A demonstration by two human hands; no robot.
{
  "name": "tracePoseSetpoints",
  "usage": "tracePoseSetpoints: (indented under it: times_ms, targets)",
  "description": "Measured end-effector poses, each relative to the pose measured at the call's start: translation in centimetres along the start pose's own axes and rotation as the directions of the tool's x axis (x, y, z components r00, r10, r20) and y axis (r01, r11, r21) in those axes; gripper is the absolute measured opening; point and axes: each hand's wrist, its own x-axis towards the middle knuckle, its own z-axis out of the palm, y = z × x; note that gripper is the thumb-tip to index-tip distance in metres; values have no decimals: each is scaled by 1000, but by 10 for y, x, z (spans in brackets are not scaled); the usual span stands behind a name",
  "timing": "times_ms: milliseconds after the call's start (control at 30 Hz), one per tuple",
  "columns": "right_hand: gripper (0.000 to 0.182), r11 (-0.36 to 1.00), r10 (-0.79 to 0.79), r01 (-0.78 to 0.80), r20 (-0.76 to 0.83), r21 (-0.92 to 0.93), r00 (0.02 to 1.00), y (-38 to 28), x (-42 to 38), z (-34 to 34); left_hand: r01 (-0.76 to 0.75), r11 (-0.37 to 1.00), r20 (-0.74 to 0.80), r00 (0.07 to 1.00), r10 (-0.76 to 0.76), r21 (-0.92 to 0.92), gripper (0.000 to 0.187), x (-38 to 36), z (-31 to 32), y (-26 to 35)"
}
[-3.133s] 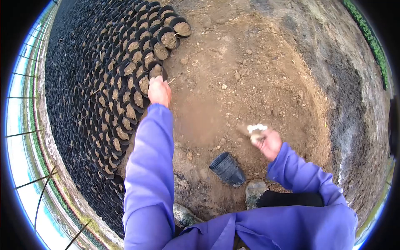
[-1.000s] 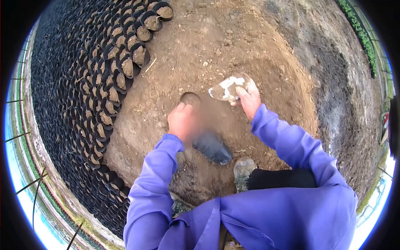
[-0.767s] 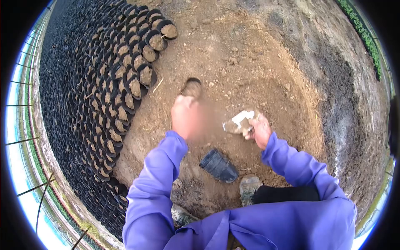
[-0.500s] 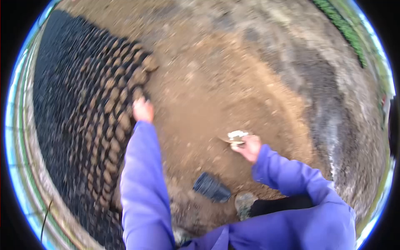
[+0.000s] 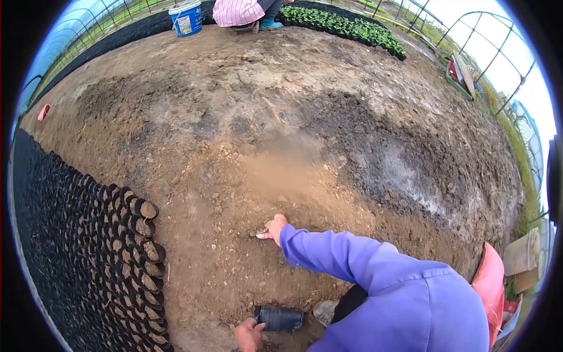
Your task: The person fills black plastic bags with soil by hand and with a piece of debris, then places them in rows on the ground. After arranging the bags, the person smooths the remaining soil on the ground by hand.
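Observation:
At the bottom of the view, my left hand (image 5: 248, 335) is closed on the rim of a black plastic pot (image 5: 281, 319) that lies on its side on the soil. Above it, my right hand (image 5: 275, 227) is low over the bare brown soil (image 5: 205, 252), its fingers closed round a small object whose pale tip sticks out to the left; I cannot make out what it is. Rows of black pots filled with soil (image 5: 143, 252) stand packed together on the left.
A person in a pink striped top (image 5: 237, 12) crouches at the far side, beside a blue bucket (image 5: 186, 19) and green seedlings (image 5: 346, 26). A red bag (image 5: 489, 281) and a pale bucket (image 5: 522, 253) are at the right. My shoe (image 5: 324, 312) is near the black pot.
The view has swung up and round. My left hand has left the filled pots and taken hold of the lying black pot. My right hand is now lower, close to the soil.

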Motion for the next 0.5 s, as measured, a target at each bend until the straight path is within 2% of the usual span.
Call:
tracePoseSetpoints:
  times_ms: [33,100,133,167,200,233,267,333,367,400,433,467,500]
  targets:
    - [13,1000,-2,3,84,-19,996,-4,8,-10,-47,989,-111,992,63,141,1,-4,-1,9]
    - [22,999,11,1,238,-51,971,-2,15,-27,-88,993,-220,973,70,-75,1,12,1,-35]
    - [18,993,26,-1,207,-119,978,-2,11,-21,-112,977,-276,959,58,-180,1,17,-5,-43]
    - [15,982,40,-6,176,-188,984,-1,6,-15,-110,922,-351,936,-30,-371,2,22,-8,-51]
    - [14,967,54,-16,146,-254,988,0,2,-9,-161,953,-431,902,36,-258,2,19,-17,-40]
    - [19,979,110,-85,131,-184,985,-13,-12,6,-202,970,-499,860,108,-138,2,13,-29,-24]
    - [33,982,169,-156,119,-111,978,-26,-25,23,-230,973,-554,812,183,-15,3,13,-39,-10]
    - [41,935,178,-146,73,-324,981,-44,-50,66,-390,844,-484,695,532,368,22,23,-52,-4]
    - [40,902,141,-50,185,-428,973,-41,-50,70,-447,840,-529,653,542,309,11,32,-50,3]
    - [40,759,37,276,463,-590,885,-39,-47,65,-482,785,-496,609,619,389,14,40,-53,11]
    - [40,654,19,453,612,-606,791,-36,-51,72,-470,778,-489,606,628,417,19,48,-54,10]
    - [41,706,46,435,649,-560,760,-32,-59,85,-511,775,-510,585,631,373,21,58,-54,7]
    - [39,975,195,-88,593,-204,781,-41,-69,112,-476,792,-525,594,610,383,21,69,-51,6]
